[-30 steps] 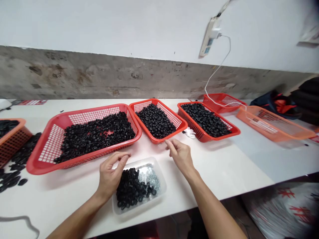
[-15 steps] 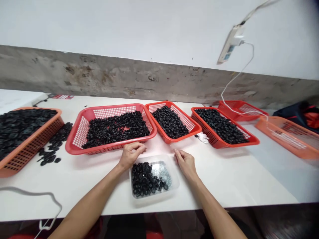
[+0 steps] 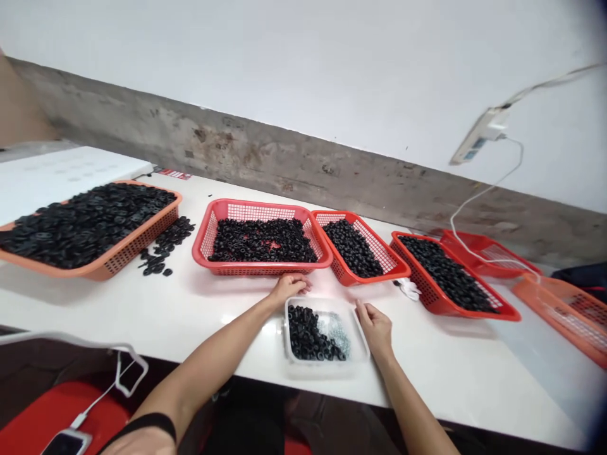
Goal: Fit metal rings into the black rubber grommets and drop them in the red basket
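Observation:
A clear plastic box point(image 3: 327, 364) sits before me on the white table. Black ring-like pieces point(image 3: 308, 338) fill its left side, and small silvery parts point(image 3: 334, 332) lie on the right. My left hand point(image 3: 288, 288) rests by the box's far left corner, its fingers curled together, just in front of a red basket point(image 3: 263, 268). Beside the box's right rim is my right hand point(image 3: 377, 322), with thumb and forefinger drawn together and the other fingers folded. Whether either hand holds a small piece is too small to make out.
More black parts fill two red baskets point(image 3: 353, 278) point(image 3: 436, 306) and an orange basket point(image 3: 128, 259). Loose black pieces point(image 3: 165, 243) lie beside the orange one. A white cable point(image 3: 467, 208) hangs from a power strip point(image 3: 478, 136). Someone's blurred arm point(image 3: 23, 107) shows at upper left.
My view has turned left, so the baskets and box appear farther right. A blurred arm has come in at upper left. Both hands stay beside the box.

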